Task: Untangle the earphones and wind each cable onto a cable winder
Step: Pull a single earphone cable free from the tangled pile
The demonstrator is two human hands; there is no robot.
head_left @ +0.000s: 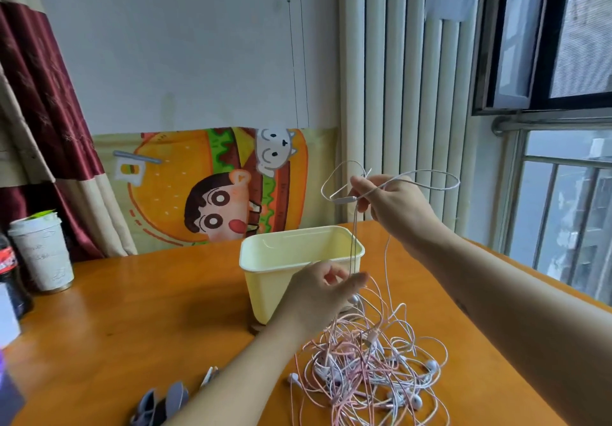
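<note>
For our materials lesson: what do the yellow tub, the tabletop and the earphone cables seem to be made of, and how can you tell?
The yellow tub: likely plastic, matte; thin moulded walls, rolled rim.
The tabletop: looks like varnished wood, glossy orange-brown with light reflections; could be laminate.
The earphone cables: probably soft plastic sheathing, pink and white; thin, falling in loose loops.

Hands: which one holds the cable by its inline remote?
The right hand, raised highest, pinches the cable beside the inline remote; the left hand pinches a strand lower, just above the tangled pile.
</note>
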